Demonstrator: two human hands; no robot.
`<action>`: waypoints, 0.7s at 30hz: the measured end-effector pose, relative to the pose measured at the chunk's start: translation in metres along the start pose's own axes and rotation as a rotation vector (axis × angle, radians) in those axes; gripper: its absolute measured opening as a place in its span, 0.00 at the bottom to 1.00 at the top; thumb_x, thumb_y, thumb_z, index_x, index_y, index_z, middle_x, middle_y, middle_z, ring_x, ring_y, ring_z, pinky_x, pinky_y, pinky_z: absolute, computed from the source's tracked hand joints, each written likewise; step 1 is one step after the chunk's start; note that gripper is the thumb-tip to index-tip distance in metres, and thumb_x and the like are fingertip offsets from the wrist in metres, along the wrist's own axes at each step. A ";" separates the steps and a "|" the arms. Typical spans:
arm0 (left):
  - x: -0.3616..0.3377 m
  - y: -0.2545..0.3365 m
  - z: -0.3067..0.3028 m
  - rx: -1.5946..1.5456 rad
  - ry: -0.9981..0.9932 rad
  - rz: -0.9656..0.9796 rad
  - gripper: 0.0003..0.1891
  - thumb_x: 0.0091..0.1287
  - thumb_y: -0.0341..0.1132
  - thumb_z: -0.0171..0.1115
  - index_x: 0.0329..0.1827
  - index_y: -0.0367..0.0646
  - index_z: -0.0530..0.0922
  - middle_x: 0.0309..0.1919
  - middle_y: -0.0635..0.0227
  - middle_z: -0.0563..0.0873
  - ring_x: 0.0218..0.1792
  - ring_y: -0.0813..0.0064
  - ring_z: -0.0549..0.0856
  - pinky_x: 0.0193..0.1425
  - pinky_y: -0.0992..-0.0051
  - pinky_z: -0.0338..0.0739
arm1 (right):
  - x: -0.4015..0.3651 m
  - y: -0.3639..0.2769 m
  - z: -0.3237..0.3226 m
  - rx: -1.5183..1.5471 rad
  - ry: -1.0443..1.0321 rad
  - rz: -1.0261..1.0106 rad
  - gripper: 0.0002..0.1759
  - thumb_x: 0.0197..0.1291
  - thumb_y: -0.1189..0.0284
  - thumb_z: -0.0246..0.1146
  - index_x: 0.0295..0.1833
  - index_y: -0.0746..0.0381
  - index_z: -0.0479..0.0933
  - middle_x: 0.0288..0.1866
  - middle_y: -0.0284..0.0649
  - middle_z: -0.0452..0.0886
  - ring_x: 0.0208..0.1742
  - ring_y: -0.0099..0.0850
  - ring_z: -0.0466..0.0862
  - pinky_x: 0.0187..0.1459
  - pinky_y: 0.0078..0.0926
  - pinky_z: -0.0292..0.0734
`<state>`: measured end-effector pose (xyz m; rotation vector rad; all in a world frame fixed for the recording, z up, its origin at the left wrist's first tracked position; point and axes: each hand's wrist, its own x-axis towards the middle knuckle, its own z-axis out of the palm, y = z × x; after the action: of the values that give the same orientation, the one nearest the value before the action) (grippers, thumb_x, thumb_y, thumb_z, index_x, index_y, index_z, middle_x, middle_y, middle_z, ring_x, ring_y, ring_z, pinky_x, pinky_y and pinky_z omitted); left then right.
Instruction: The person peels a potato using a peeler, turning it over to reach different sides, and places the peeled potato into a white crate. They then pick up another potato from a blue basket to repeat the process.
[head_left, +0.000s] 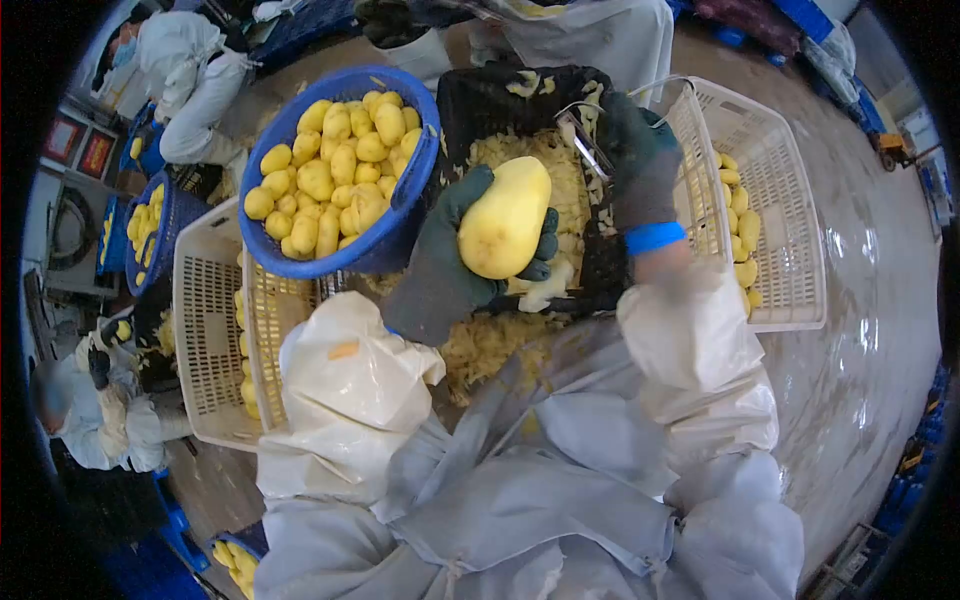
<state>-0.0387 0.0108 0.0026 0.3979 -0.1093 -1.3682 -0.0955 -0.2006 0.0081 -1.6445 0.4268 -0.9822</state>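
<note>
Gloved in dark green and grey, my left hand (440, 262) is closed round a large peeled potato (508, 218), with fingertips showing at its right side. The potato is pale yellow with a brownish patch low down. My right hand (640, 150), also gloved and with a blue band at the wrist, grips a metal peeler (585, 142). The peeler's blade end points left, up and to the right of the potato, apart from it. Beneath both hands stands a black crate (470, 95) with potato peelings (560, 165) in it.
A blue basket (425, 190) heaped with peeled potatoes stands left of the crate. White crates holding potatoes flank me, one at left (205, 320) and one at right (790, 200). Peelings lie on the floor by my apron. Other people (185, 80) in pale clothing are at the left.
</note>
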 end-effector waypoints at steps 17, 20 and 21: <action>0.000 -0.004 -0.003 0.031 0.089 0.072 0.27 0.69 0.54 0.53 0.58 0.40 0.74 0.42 0.57 0.84 0.36 0.64 0.86 0.35 0.66 0.84 | -0.036 -0.027 0.018 0.224 -0.128 0.269 0.09 0.58 0.64 0.67 0.36 0.59 0.80 0.22 0.26 0.74 0.19 0.14 0.67 0.21 0.15 0.56; 0.002 0.001 0.008 -0.073 0.075 0.001 0.31 0.68 0.60 0.53 0.58 0.40 0.75 0.40 0.57 0.84 0.35 0.61 0.86 0.32 0.64 0.84 | -0.012 -0.016 0.016 0.595 0.074 0.210 0.11 0.59 0.62 0.66 0.34 0.59 0.80 0.22 0.26 0.72 0.19 0.15 0.66 0.22 0.15 0.57; 0.001 0.001 0.013 -0.069 0.070 -0.001 0.31 0.68 0.60 0.53 0.58 0.40 0.75 0.40 0.57 0.84 0.35 0.61 0.86 0.32 0.64 0.84 | -0.014 -0.031 0.012 0.595 0.077 0.204 0.11 0.59 0.62 0.66 0.34 0.59 0.80 0.22 0.26 0.72 0.19 0.15 0.66 0.22 0.15 0.57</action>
<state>-0.0417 0.0071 0.0151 0.3877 -0.0040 -1.3539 -0.1007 -0.1731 0.0307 -1.0106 0.3064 -0.9095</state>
